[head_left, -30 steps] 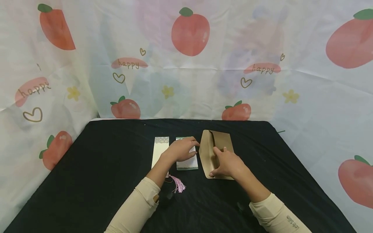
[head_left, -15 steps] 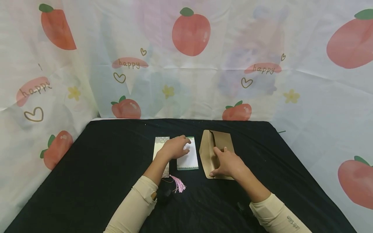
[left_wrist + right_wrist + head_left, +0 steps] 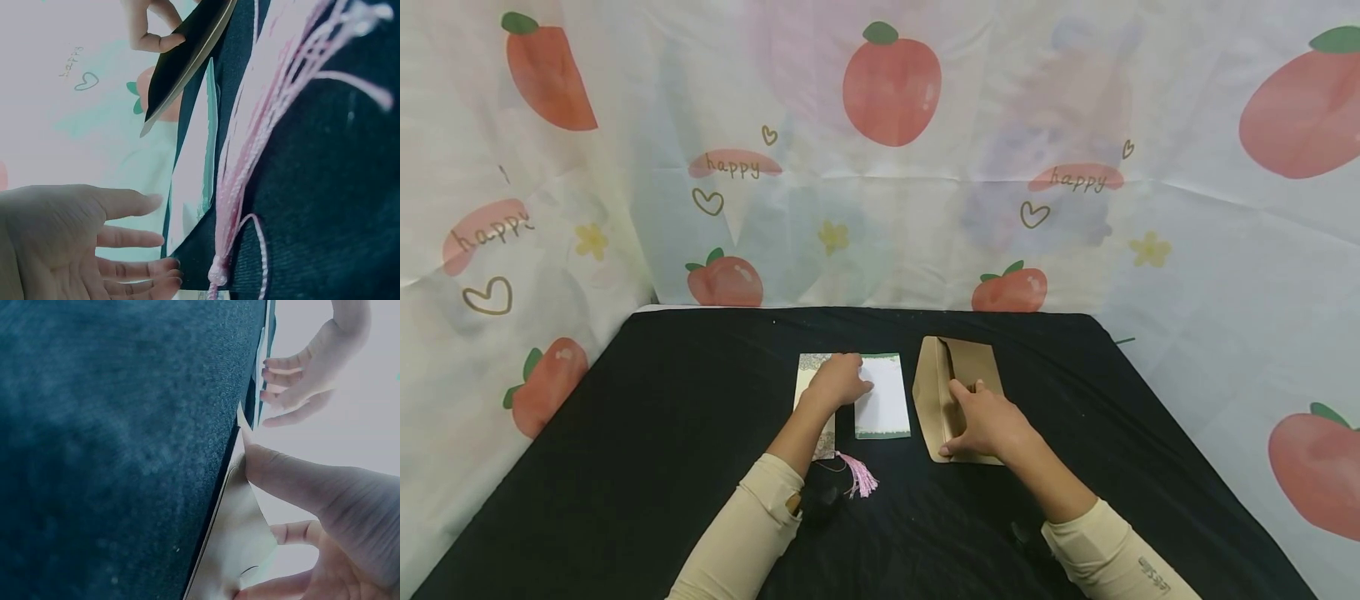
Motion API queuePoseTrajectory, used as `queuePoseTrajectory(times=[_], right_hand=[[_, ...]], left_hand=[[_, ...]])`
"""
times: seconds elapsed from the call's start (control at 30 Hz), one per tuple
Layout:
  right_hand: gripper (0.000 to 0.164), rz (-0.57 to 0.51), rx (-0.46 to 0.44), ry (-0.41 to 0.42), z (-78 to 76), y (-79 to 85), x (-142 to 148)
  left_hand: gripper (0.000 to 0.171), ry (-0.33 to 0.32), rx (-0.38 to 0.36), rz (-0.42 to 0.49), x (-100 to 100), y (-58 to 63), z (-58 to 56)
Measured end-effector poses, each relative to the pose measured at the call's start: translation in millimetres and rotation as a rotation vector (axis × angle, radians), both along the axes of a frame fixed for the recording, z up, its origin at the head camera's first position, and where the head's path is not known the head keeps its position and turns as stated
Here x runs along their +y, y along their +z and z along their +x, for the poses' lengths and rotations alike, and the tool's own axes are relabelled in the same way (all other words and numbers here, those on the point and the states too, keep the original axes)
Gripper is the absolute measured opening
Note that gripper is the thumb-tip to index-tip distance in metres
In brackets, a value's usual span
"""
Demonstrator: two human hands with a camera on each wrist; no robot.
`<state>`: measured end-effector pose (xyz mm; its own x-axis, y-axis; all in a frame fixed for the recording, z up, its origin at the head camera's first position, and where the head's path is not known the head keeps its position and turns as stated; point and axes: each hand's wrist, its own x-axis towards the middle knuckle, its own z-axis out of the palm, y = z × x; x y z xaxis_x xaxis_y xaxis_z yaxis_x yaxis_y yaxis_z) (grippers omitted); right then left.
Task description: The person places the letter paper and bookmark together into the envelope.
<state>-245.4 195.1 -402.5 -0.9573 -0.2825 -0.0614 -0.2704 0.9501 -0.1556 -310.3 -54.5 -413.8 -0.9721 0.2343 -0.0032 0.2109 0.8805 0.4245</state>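
Note:
A brown paper envelope (image 3: 932, 400) lies on the right with its flap turned out to the left. My right hand (image 3: 988, 421) holds it, thumb at the flap's fold in the right wrist view and the other fingers (image 3: 275, 587) spread over the body. To its left is a white card (image 3: 883, 404) with green borders. My left hand (image 3: 835, 383) hovers over the far end of a pale yellow bookmark (image 3: 805, 379), partly covering it; its fingertips are beside the card. With straight fingers (image 3: 134, 237), it holds nothing. A pink tassel (image 3: 859, 475) hangs off the bookmark's near end.
A black cloth (image 3: 662, 450) covers the table. Behind it and along both sides hangs a pale curtain (image 3: 917, 217) printed with fruit, hearts and flowers.
My left hand has moved left from the envelope's edge, across the card, to the bookmark, uncovering the card. My right hand and the envelope have stayed put.

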Motion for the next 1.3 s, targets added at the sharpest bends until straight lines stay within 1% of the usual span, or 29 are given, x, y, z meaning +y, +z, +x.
queuePoseTrajectory(times=[0.07, 0.2, 0.27, 0.33, 0.47, 0.6, 0.63, 0.7, 0.87, 0.93, 1.03, 1.13, 1.3], right_hand=[[0.096, 0.001, 0.002, 0.003, 0.1, 0.2, 0], [0.096, 0.000, 0.007, 0.002, 0.6, 0.9, -1], [0.097, 0.000, 0.009, -0.002, 0.8, 1.3, -2], [0.098, 0.006, 0.011, -0.006, 0.4, 1.4, -2], [0.100, 0.019, 0.013, -0.010, -0.4, 0.5, -1], [0.100, 0.023, 0.014, -0.005, 0.0, 0.2, -1], [0.099, 0.023, 0.013, -0.004, 0.2, 0.4, -2], [0.098, 0.025, 0.015, 0.000, 0.5, 0.8, -2], [0.098, 0.029, 0.010, 0.000, 1.7, 1.8, -2], [0.099, 0.032, 0.008, -0.001, 2.4, 2.3, -2], [0.100, 0.036, 0.008, 0.000, 3.2, 2.9, -2], [0.098, 0.036, 0.010, 0.002, 3.7, 3.6, -2], [0.095, 0.036, 0.014, 0.004, 4.4, 3.9, -2]], left_hand=[[0.060, 0.022, -0.019, 0.014, 2, -2.3, 0.7], [0.094, 0.063, -0.068, 0.030, 9, -5.3, 4.5], [0.105, 0.080, -0.076, 0.025, 12, -6.0, 6.1], [0.109, 0.093, -0.074, 0.007, 14, -6.2, 7.0], [0.111, 0.107, -0.076, -0.033, 16, -6.2, 7.3], [0.114, 0.106, -0.104, -0.020, 17, -7.0, 6.9], [0.114, 0.101, -0.110, -0.013, 17, -7.3, 6.4], [0.107, 0.081, -0.110, -0.001, 16, -7.6, 5.2], [0.076, 0.017, -0.097, 0.031, 16, -7.9, 2.9], [0.070, 0.001, -0.096, 0.038, 16, -7.7, 2.8], [0.065, -0.022, -0.096, 0.052, 14, -6.8, 2.5], [0.062, -0.054, -0.085, 0.072, 12, -7.0, -0.2], [0.059, -0.113, -0.072, 0.148, 8, -7.0, -5.6]])
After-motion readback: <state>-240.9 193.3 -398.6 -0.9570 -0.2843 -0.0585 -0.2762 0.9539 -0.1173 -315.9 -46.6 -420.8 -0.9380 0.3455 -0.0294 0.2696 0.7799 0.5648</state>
